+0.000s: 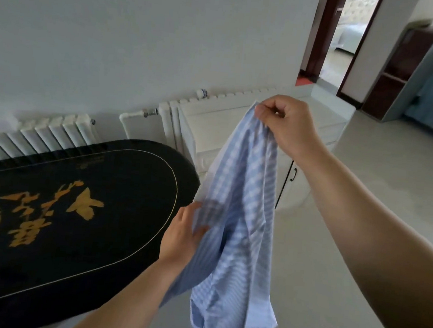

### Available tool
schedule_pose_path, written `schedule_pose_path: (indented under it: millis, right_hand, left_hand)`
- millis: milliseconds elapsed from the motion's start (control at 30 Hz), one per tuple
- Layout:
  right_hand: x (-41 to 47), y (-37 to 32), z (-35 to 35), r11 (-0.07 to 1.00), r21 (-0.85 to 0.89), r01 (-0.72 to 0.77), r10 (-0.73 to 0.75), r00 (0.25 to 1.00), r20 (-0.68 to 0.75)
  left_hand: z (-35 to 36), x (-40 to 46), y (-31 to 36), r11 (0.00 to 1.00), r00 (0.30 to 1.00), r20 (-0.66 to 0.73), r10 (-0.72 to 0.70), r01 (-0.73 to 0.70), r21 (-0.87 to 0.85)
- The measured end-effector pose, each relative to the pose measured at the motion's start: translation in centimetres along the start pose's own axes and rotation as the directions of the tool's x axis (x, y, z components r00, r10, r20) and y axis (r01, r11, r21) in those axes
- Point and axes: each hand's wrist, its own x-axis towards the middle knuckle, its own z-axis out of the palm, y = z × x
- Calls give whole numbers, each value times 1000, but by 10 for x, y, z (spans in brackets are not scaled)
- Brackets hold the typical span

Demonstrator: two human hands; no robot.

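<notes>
Cloth [242, 218], blue and white in stripes and checks, hangs in the air in front of you. Its lower end is just above your dark-clothed waist at the bottom edge of the view. Your left hand [181, 239] grips its left edge about halfway up: the thumb lies on the front and the fingers curl in behind the fabric (they show as a shadow through it). Just left of that hand is the black oval table [74, 217], with gold characters and a thin pale line around its top; the cloth hangs beside its rounded end. Higher and farther out, your right hand [284, 125] pinches the cloth's top corner between the thumb and curled fingers, and the fabric drops from there in loose folds. Behind it stands a white cabinet [213, 127], with white radiators [42, 135] along the wall and an open doorway [344, 39] farther back on the right.
</notes>
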Motion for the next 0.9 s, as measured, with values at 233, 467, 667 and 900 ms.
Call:
schedule_pose_path:
  millis: [233,467,667,900]
  right_hand:
    - [8,-31,-1,996,16,91,-91,996,10]
    - [12,-49,-14,993,60,104,-100,993,-63]
    - [25,-57,-30,983,144,116,-96,985,-144]
    - [43,0,-72,1000,10,-25,27,955,-297]
  left_hand:
    - [11,11,-25,969,982,-34,-188,179,-172]
    - [22,36,-44,927,938,99,-332,343,-149]
    - [42,58,-44,913,912,135,-387,399,-78]
    - [34,41,-28,958,960,-35,-279,276,-82]
